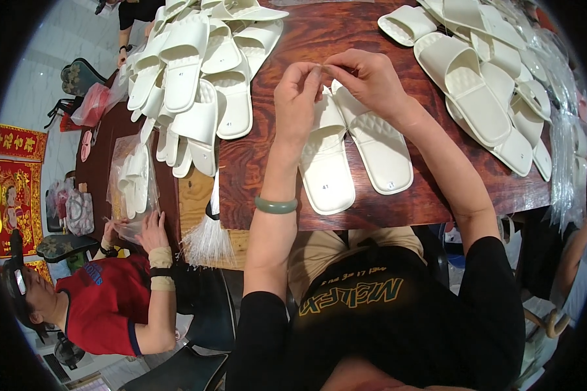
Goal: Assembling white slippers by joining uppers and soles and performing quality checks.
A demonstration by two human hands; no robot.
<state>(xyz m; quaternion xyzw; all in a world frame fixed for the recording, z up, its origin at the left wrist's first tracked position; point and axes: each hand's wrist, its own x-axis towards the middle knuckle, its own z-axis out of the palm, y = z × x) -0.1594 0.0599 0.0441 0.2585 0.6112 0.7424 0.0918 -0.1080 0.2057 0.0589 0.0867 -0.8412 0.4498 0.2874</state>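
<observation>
A pair of white slippers lies side by side on the reddish-brown wooden table (267,176) before me: the left slipper (327,171) and the right slipper (386,156), toe ends away from me. Over their far ends, my left hand (298,98), its wrist wearing a green bangle (276,205), is closed in a pinch. My right hand (370,79) pinches too, fingertips meeting those of the left. Whatever sits between the fingertips is too small to make out. The hands partly cover the slippers' toe ends.
White slippers are heaped at the left (182,72) and at the right (476,85), beside clear plastic bags (567,143). Thin white strands (205,244) hang in a bundle off the table's left edge. At left, a person in red (111,300) handles a bagged pair of slippers (135,179).
</observation>
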